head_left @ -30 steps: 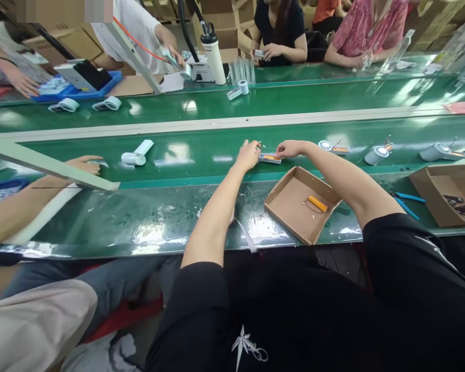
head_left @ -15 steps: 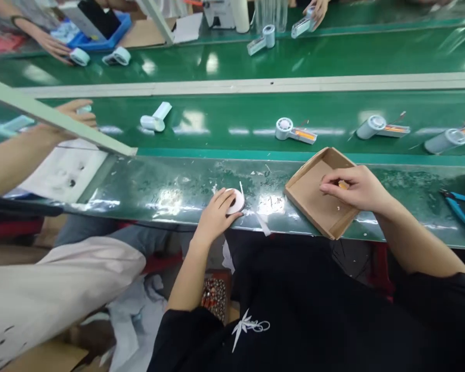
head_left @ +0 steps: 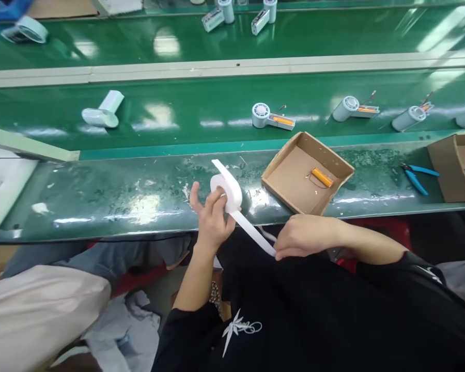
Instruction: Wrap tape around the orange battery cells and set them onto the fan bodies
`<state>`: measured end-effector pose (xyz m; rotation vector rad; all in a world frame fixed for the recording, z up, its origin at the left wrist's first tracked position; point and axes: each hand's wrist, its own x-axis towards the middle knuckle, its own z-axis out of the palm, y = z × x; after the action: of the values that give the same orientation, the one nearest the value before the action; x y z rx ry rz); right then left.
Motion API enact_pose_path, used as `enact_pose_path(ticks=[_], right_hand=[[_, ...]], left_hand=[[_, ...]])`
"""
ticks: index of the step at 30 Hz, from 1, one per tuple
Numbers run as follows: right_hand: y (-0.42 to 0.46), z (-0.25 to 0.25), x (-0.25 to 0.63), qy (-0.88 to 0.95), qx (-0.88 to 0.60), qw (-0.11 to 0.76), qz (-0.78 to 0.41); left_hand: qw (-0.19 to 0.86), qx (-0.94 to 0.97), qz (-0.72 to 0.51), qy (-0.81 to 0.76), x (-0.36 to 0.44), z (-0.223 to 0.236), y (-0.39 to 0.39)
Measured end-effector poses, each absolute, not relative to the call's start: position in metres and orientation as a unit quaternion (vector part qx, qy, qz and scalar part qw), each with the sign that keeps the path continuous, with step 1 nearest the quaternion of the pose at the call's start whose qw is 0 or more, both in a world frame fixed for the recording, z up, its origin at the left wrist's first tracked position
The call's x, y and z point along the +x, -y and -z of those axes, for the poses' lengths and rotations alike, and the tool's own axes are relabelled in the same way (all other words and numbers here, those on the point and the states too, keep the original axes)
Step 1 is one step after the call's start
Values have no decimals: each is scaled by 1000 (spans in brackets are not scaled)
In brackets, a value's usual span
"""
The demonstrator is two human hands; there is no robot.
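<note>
My left hand (head_left: 214,214) grips a roll of white tape (head_left: 234,194) above the front edge of the green bench, fingers in its core. A strip of the tape runs from the roll down to my right hand (head_left: 304,235), which pinches its end close to my black shirt. Just beyond my right hand lies a shallow cardboard box (head_left: 290,173). Inside it is an orange battery cell (head_left: 322,177) with thin wires.
On the green conveyor (head_left: 201,108) sit several handheld fan bodies (head_left: 261,114), some with orange cells in their handles. Blue-handled cutters (head_left: 417,178) lie at right beside another cardboard box (head_left: 445,170). A seated person's light clothing (head_left: 50,310) shows at lower left.
My left hand has picked the tape roll up off the bench. My right hand has left the cardboard box, where the orange cell now lies, and pulls out a tape strip.
</note>
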<state>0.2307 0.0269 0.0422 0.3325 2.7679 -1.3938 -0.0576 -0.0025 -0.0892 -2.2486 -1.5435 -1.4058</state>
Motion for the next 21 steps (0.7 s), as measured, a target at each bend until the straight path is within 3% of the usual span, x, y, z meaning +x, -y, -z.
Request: enact_pose_path(ticks=[5,7,9,11,12,17,19,21], right_hand=[[-64,-55,278,-877,451,-3,167],[-84,-53,294,-812,578,55,56],[-100,-44,305,-769,622,143,21],[-109,-36,312,-763,623,170,35],[-111,-33,314,-771,618,142,61],[-87,-40,310,-733,540,-220,351],[-72,-48,301,-692,497,-286,439],[-62,-55,290,-679,470,-288,485]], left_hand=[[41,-712,482,509,-48,108,3],[16,-710,480,515,-43,113,4],[-7,-712,466,525,-38,117,2],[-9,-717,451,531,-34,118,1],[-4,-722,444,530,-31,116,1],[10,-791,399,464,-21,90,9],[-2,-817,381,432,-21,77,13],[-17,-836,363,411,-23,65,15]])
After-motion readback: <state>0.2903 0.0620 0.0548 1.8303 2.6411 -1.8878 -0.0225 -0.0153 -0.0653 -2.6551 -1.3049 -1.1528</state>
